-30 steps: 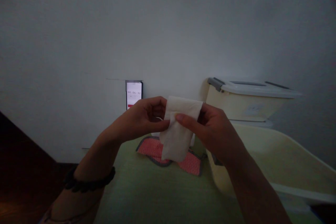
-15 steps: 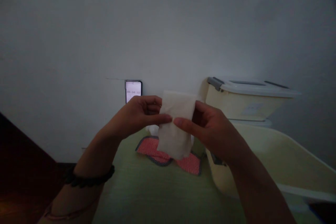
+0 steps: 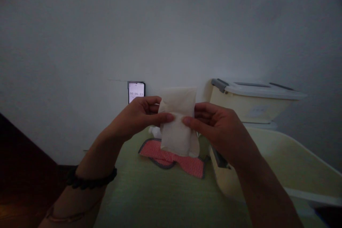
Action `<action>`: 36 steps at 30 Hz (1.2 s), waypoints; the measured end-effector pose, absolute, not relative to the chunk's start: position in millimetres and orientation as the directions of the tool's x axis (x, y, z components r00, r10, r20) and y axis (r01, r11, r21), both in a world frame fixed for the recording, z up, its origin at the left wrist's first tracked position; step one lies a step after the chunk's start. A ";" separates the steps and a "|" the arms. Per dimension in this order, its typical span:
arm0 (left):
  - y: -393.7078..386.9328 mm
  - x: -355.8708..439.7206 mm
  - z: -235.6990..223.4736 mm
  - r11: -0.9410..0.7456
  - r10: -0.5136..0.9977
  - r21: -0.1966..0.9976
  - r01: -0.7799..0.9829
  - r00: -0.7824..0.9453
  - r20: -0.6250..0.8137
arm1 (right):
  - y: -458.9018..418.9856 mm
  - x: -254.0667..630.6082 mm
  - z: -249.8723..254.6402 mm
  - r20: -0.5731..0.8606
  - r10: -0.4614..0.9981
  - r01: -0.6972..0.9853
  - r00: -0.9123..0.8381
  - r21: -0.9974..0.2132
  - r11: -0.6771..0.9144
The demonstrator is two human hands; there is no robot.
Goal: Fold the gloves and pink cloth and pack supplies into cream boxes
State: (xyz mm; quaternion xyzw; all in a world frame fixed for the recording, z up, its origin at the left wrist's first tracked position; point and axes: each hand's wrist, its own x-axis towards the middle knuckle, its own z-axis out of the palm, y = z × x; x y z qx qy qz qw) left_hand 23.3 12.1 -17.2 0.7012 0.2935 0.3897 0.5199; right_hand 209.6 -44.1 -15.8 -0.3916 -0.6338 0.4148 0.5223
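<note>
A folded white tissue [image 3: 176, 133] is held up between my two hands, above the green tabletop [image 3: 139, 196]. My left hand [image 3: 143, 115] pinches its left edge, thumb in front and fingers behind. On the right edge, my right hand [image 3: 215, 124] grips it the same way, its thumb lying across the front. The tissue looks layered, with a second flap showing at its lower right. Below it lies a crumpled pink cloth [image 3: 157, 153] with a dark trim, partly covered by the tissue. A small white object [image 3: 155, 131] behind the tissue is mostly hidden.
A phone [image 3: 136, 92] showing a running timer leans against the wall [image 3: 171, 35] behind my left hand. At the right stands a cream storage bin [image 3: 248, 108] with a grey-latched lid [image 3: 262, 89]. In front of it is an open cream bin [image 3: 280, 149], close to my right forearm.
The tissue's outline has shifted: its upper part leans further up and left, and a flap now shows at the lower right. My right thumb has moved slightly right, away from the left thumb.
</note>
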 end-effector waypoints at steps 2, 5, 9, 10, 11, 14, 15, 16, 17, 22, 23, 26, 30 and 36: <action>12.5 23.5 -17.2 -0.280 0.835 0.960 0.002 0.494 0.243 | -44.1 210.6 -16.1 0.331 0.926 0.055 -0.181 -0.937 0.346; 13.5 22.9 -17.6 -0.276 0.854 0.961 -0.024 0.453 0.256 | -45.2 214.4 -15.5 0.305 0.922 0.071 -0.237 -0.942 0.329; 14.5 22.2 -17.6 -0.273 0.866 0.960 -0.055 0.422 0.270 | -48.2 220.1 -13.4 0.276 0.932 0.138 -0.236 -0.940 0.314; 14.6 22.3 -17.5 -0.273 0.866 0.960 -0.059 0.420 0.272 | -48.8 220.9 -12.9 0.276 0.932 0.143 -0.233 -0.939 0.314; 14.7 22.5 -17.5 -0.271 0.866 0.961 -0.061 0.421 0.271 | -49.4 221.2 -12.5 0.278 0.933 0.146 -0.229 -0.938 0.316; 14.6 23.4 -17.6 -0.267 0.858 0.961 -0.065 0.437 0.268 | -50.0 219.9 -12.1 0.287 0.939 0.160 -0.190 -0.934 0.318; 14.5 23.6 -17.7 -0.268 0.854 0.961 -0.067 0.446 0.269 | -49.8 219.1 -12.2 0.289 0.941 0.167 -0.174 -0.933 0.317; 14.3 23.8 -17.8 -0.270 0.849 0.960 -0.066 0.455 0.270 | -49.5 218.2 -12.5 0.293 0.943 0.174 -0.161 -0.932 0.319; 14.0 23.9 -17.8 -0.273 0.844 0.960 -0.061 0.464 0.269 | -49.0 217.4 -12.8 0.297 0.943 0.184 -0.153 -0.929 0.322; 11.4 24.4 -15.9 -0.285 0.853 0.959 -0.006 0.455 0.256 | -46.0 215.0 -15.3 0.326 0.935 0.308 -0.138 -0.883 0.354; 10.7 24.7 -15.3 -0.286 0.858 0.958 0.002 0.446 0.255 | -45.6 214.7 -15.7 0.328 0.935 0.327 -0.135 -0.876 0.355; 8.6 26.2 -13.4 -0.287 0.856 0.958 0.000 0.450 0.256 | -44.6 214.0 -16.8 0.331 0.933 0.353 -0.140 -0.864 0.359; 7.0 29.2 -12.6 -0.303 0.847 0.953 -0.020 0.453 0.279 | -44.4 213.3 -17.1 0.344 0.930 0.364 -0.128 -0.856 0.366; 7.7 32.4 -14.4 -0.339 0.868 0.941 0.010 0.388 0.309 | -44.3 212.4 -16.5 0.308 0.942 0.322 -0.136 -0.885 0.336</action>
